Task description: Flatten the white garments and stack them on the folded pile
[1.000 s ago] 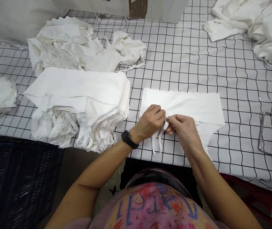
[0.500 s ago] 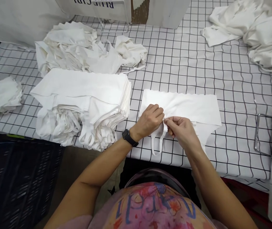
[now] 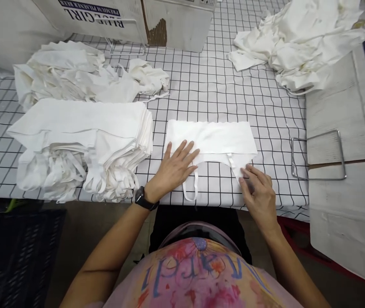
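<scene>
Presently 2 hands (image 3: 178, 168) (image 3: 260, 192) on 1 garment (image 3: 214, 137); 1 stack (image 3: 86, 117) near.

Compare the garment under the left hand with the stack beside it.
The garment looks like one thin piece; the stack is many layers thick. The left hand rests on the garment; no hand touches the stack. The garment shows one strap loop; the stack, many bunched together. Both are white, on the checked cloth.
</scene>
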The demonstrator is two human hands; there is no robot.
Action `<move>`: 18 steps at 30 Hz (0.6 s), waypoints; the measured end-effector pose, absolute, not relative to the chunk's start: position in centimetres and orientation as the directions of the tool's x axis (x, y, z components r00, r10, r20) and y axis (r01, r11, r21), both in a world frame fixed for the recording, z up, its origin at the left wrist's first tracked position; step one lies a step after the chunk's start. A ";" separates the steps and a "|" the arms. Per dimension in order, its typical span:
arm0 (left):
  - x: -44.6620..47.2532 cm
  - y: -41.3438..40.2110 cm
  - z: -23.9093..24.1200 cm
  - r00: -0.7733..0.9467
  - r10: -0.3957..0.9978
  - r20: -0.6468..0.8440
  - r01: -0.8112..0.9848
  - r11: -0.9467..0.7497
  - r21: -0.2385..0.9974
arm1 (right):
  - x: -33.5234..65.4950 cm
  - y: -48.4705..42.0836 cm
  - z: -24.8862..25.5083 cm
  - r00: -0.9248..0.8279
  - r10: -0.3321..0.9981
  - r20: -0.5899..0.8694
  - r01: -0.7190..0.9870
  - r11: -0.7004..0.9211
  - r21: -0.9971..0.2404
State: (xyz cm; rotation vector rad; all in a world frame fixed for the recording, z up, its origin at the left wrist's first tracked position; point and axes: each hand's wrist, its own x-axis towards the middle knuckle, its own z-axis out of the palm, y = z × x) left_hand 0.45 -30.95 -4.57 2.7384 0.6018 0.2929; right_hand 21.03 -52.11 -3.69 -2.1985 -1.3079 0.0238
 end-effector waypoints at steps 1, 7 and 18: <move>0.2 -31.3 -4.7 0.884 0.452 0.121 0.386 -0.850 0.359 | 21.0 -52.9 -3.7 0.553 0.796 0.247 0.780 -0.390 -0.489; -2.7 -34.9 -4.2 0.751 0.610 0.254 0.414 -0.733 0.540 | 19.5 -56.1 -2.9 0.686 0.708 0.166 0.659 -0.509 -0.554; -4.8 -40.5 -3.6 0.674 0.724 0.145 0.489 -0.584 0.648 | 19.6 -57.8 -4.2 0.633 0.739 0.230 0.704 -0.426 -0.568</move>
